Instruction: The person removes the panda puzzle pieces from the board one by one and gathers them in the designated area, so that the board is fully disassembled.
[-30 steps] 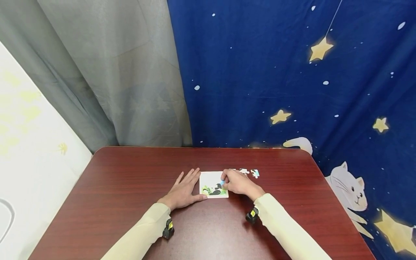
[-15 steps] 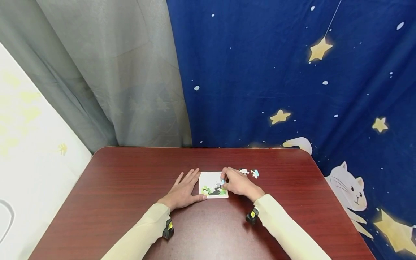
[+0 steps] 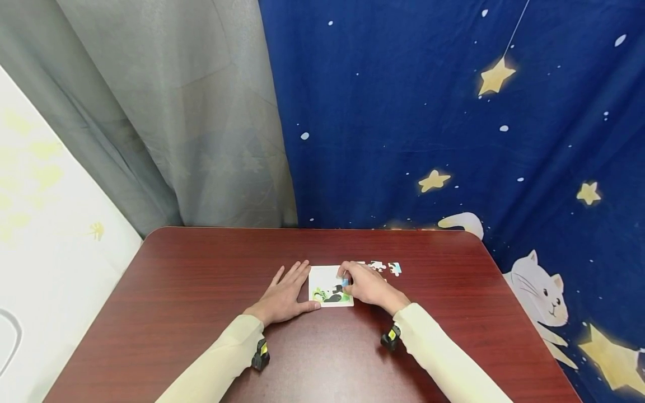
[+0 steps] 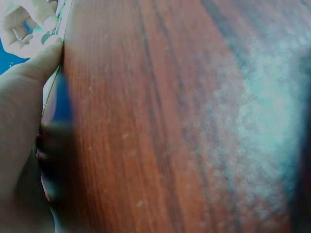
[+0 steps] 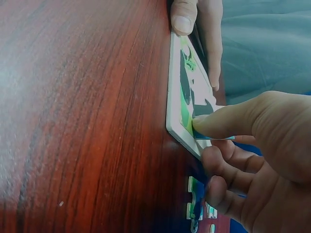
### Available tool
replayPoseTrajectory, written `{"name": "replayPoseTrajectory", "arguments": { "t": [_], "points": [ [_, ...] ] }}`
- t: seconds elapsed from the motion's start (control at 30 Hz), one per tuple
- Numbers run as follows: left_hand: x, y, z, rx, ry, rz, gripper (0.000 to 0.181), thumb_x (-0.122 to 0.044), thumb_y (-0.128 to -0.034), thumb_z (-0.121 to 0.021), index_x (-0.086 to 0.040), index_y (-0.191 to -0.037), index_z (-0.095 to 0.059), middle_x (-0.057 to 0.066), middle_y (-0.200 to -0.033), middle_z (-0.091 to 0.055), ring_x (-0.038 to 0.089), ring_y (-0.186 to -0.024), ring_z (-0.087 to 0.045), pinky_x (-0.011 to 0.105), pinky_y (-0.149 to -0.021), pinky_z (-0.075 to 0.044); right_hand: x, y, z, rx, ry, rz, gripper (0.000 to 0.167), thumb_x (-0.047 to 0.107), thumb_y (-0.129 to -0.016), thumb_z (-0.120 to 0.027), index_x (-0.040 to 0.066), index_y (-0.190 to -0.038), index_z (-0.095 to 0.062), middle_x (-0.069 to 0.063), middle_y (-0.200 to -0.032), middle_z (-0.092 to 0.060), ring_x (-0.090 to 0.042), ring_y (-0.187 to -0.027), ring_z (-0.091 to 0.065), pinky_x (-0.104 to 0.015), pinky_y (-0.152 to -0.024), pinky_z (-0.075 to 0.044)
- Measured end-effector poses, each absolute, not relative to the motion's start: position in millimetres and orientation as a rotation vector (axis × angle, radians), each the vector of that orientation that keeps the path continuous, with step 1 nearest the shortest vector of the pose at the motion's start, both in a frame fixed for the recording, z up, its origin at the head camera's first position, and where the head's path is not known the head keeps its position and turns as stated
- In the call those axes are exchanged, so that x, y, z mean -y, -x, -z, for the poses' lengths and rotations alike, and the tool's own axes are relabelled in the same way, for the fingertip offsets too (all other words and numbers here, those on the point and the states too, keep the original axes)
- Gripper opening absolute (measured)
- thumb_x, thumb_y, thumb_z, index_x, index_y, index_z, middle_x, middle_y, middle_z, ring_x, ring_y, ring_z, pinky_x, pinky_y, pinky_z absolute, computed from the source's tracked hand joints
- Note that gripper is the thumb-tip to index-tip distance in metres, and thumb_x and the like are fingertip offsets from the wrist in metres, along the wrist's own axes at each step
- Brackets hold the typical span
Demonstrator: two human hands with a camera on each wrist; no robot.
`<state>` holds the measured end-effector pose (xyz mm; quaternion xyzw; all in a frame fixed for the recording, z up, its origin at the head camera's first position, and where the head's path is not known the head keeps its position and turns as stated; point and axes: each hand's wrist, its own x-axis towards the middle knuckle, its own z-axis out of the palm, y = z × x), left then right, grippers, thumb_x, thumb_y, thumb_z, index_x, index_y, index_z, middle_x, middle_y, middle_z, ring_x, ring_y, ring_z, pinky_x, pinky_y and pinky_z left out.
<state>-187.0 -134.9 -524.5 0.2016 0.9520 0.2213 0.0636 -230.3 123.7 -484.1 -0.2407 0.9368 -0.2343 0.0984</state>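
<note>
Right hand (image 3: 370, 284): pinches a puzzle piece (image 3: 345, 282) at the right side of the puzzle tray (image 3: 325, 274)
Left hand (image 3: 284, 296): fingers straight, thumb on the tray's near-left corner
Placed pieces (image 3: 332, 298): could lift, if the pinched one presses misaligned
Tray slip: possible, if the thumb holds weakly
Piece's fit: hidden by fingers
Loose pieces (image 3: 395, 269): partly behind the right hand
</note>
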Motion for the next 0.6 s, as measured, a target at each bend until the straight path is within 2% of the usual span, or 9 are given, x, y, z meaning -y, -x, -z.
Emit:
{"name": "replayPoseTrajectory", "arguments": {
  "t": [0.17, 0.27, 0.37, 0.43, 0.5, 0.6],
  "points": [
    [134.9, 186.6, 523.7, -2.868, -0.608, -0.670, 0.102, -0.065, -0.0964, -0.066, -0.005, -0.169, -0.027, 0.010, -0.180, -0.022, 0.032, -0.169, -0.018, 0.063, -0.135, -0.009, -124.9, 229.5, 484.3, -2.776, 0.770, 0.636, 0.013, 0.010, -0.093, -0.078, 0.016, -0.104, -0.076, 0.004, -0.096, -0.069, -0.013, -0.085, -0.061, -0.036, -0.076, -0.052],
    [135.3, 186.9, 524.7, -2.869, -0.618, -0.702, 0.103, -0.065, -0.0958, -0.067, -0.004, -0.169, -0.028, 0.011, -0.179, -0.023, 0.034, -0.168, -0.019, 0.064, -0.135, -0.008, -127.4, 227.8, 485.1, -2.763, 0.816, 0.629, 0.010, 0.010, -0.095, -0.076, 0.015, -0.104, -0.077, 0.002, -0.103, -0.071, -0.021, -0.101, -0.070, -0.042, -0.085, -0.056],
    [135.8, 187.4, 526.8, -2.873, -0.633, -0.732, 0.104, -0.065, -0.0947, -0.068, -0.003, -0.168, -0.029, 0.012, -0.179, -0.025, 0.036, -0.167, -0.020, 0.065, -0.134, -0.008, -129.3, 226.8, 486.4, -2.753, 0.856, 0.645, 0.009, 0.009, -0.096, -0.075, 0.014, -0.104, -0.077, 0.000, -0.108, -0.072, -0.030, -0.119, -0.072, -0.047, -0.094, -0.058],
    [136.0, 188.2, 529.0, -2.874, -0.632, -0.736, 0.104, -0.066, -0.0945, -0.068, -0.004, -0.169, -0.028, 0.012, -0.179, -0.024, 0.035, -0.168, -0.019, 0.064, -0.135, -0.007, -129.8, 226.8, 487.0, -2.748, 0.867, 0.652, 0.008, 0.010, -0.097, -0.075, 0.014, -0.104, -0.076, 0.000, -0.107, -0.073, -0.029, -0.115, -0.072, -0.047, -0.092, -0.058],
    [136.1, 188.6, 531.3, -2.875, -0.631, -0.738, 0.105, -0.067, -0.0946, -0.067, -0.005, -0.169, -0.027, 0.011, -0.180, -0.023, 0.034, -0.168, -0.018, 0.063, -0.135, -0.006, -129.6, 227.2, 487.2, -2.742, 0.870, 0.649, 0.007, 0.011, -0.098, -0.074, 0.015, -0.103, -0.076, 0.001, -0.103, -0.073, -0.023, -0.102, -0.071, -0.043, -0.085, -0.057],
    [135.9, 188.9, 532.3, -2.865, -0.618, -0.733, 0.106, -0.068, -0.0949, -0.066, -0.006, -0.170, -0.025, 0.009, -0.180, -0.020, 0.032, -0.169, -0.016, 0.062, -0.136, -0.004, -129.6, 227.6, 486.0, -2.736, 0.846, 0.649, 0.005, 0.013, -0.099, -0.073, 0.016, -0.102, -0.075, 0.004, -0.096, -0.071, -0.015, -0.085, -0.061, -0.038, -0.077, -0.052]
  ]
}}
